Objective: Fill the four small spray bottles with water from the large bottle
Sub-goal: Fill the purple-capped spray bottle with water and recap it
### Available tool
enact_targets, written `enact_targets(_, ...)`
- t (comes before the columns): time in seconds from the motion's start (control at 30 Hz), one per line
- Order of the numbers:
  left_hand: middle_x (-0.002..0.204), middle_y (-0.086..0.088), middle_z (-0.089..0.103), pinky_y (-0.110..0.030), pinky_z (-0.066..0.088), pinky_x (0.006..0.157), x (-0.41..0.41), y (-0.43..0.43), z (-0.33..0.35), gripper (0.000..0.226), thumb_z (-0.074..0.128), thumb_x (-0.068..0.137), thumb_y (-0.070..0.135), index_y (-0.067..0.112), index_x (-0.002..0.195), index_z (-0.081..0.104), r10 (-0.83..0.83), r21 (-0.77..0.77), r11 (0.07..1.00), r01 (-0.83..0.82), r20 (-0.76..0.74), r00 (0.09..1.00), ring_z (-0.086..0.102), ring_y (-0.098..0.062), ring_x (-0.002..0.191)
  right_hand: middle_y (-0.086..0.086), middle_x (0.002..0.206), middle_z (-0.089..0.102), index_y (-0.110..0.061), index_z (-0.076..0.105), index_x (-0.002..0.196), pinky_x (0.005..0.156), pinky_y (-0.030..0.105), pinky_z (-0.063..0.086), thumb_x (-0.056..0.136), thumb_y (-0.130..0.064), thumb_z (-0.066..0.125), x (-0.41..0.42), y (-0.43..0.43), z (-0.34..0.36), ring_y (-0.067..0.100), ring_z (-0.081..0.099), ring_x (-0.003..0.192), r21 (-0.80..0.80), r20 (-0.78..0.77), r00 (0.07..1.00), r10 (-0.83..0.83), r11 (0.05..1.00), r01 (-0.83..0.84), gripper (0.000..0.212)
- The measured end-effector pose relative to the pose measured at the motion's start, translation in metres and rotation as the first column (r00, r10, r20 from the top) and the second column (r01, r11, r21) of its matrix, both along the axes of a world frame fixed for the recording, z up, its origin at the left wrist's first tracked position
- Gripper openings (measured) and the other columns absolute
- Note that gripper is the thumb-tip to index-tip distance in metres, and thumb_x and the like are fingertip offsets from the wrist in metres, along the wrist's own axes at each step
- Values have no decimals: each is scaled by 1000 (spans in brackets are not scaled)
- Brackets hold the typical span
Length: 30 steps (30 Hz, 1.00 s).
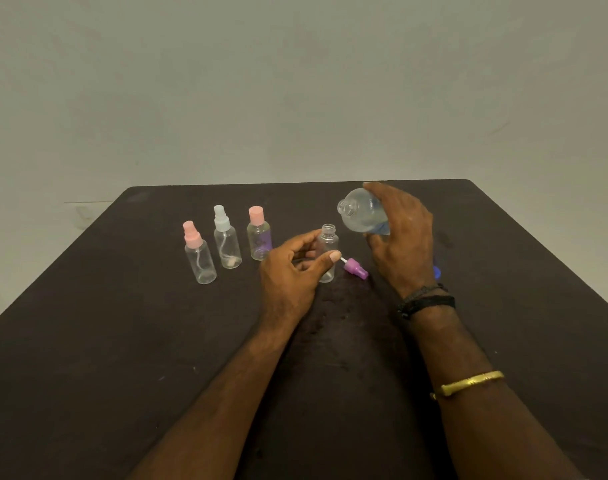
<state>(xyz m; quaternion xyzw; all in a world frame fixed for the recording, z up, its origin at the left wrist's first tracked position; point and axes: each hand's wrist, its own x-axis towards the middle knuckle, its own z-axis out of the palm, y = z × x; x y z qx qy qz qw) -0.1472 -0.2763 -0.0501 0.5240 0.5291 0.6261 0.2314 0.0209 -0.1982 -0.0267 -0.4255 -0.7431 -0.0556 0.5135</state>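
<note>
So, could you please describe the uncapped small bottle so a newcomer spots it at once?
On the dark table, four small clear bottles stand in a loose row. The rightmost bottle, held by the left hand, is beside the tilted large bottle in the right hand. Only its neck is open; its purple spray top lies beside it.

Dark brown surface (122,341), scuffed, few pale specks. Plain grey-green wall (295,81) behind. Black braided wristband (430,301); gold bangle (469,382) nearer camera.
</note>
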Motion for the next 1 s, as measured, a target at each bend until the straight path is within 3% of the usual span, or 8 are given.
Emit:
enact_targets(0.6, 104, 3, 76, -14, 56, 77, -3, 3, -3, 50, 87, 80, 27, 15, 125, 71, -13, 26, 1000, 14, -40, 999, 72, -6, 93, -5, 140, 62, -28, 64, 134, 112, 63, 29, 75, 2, 72, -2, 0, 0, 20, 52, 137, 102, 100, 992, -80, 992, 69, 67)
enact_targets(0.77, 98, 11, 74, -10, 54, 75, -1, 2, -1, 49, 86, 80, 23, 14, 125, 70, -21, 24, 999, 22, -39, 999, 69, 5, 89, -6, 140, 62, -27, 65, 133, 114, 61, 27, 68, 5, 68, -2, -2, 3, 20, 51, 138, 123, 105, 990, -94, 989, 81, 72)
enact_targets(1.0, 100, 8, 76, -12, 56, 76, -1, 2, 0, 45, 87, 80, 23, 17, 122, 71, -28, 32, 999, 29, -32, 999, 71, 1, 89, -6, 140, 62, -28, 65, 132, 115, 60, 26, 67, 6, 67, -1, -3, 5, 19, 51, 138, 119, 101, 990, -100, 989, 88, 73)
